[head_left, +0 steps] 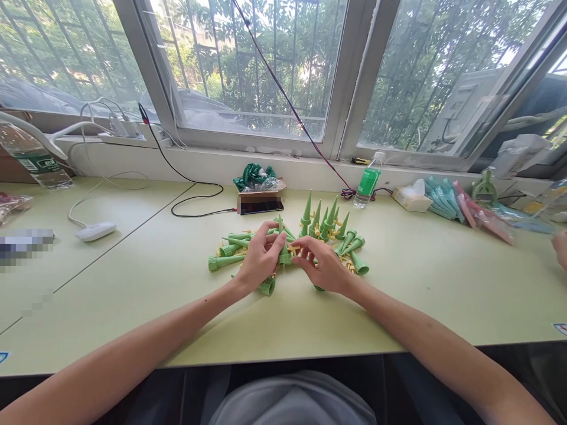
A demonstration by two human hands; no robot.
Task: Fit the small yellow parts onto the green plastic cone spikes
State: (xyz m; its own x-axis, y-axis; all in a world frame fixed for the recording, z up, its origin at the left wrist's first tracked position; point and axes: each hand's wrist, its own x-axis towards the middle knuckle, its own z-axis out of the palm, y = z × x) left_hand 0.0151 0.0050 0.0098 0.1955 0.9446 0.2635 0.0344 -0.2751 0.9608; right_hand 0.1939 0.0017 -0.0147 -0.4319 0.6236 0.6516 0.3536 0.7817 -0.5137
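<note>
My left hand (pixel 261 254) holds a green cone-shaped spike (pixel 284 251) upright, its tip pointing up. At its right side, my right hand (pixel 322 262) pinches a small yellow piece (pixel 294 250) against the spike. Several green spikes lie on the table to the left, such as one (pixel 225 261) beside my left hand. Behind my right hand several spikes with yellow parts stand upright, among them a tall one (pixel 306 216). More green spikes (pixel 359 263) lie to the right of my right hand.
Behind the spikes are a small box (pixel 261 192) and a black phone (pixel 262 206). A water bottle (pixel 367 182) and a tissue box (pixel 411 199) stand at the back right. A white mouse (pixel 96 231) lies left. Another person's hand (pixel 560 248) shows at the right edge.
</note>
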